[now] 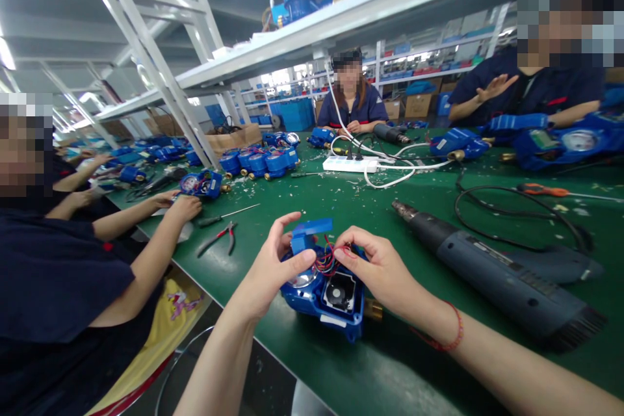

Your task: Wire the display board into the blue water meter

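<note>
Two bare hands, close but not touching, are at a blue meter unit (pixel 305 302) on the green bench (pixel 414 377) before the person: the right hand (pixel 377 266) has thumb and forefinger pinched on coloured wires (pixel 325 265), while the left hand (pixel 273 266) straddles the raised blue lid (pixel 312 228), thumb spread from fingers, its grip not determinable. A black module (pixel 340 292) sits in the unit's near compartment, and a brass fitting (pixel 374 310) projects at the right. A heat gun (pixel 487 266) lies to the right, and red-handled pliers (pixel 229 231) lie to the left, near a co-worker's hand (pixel 188 208).
</note>
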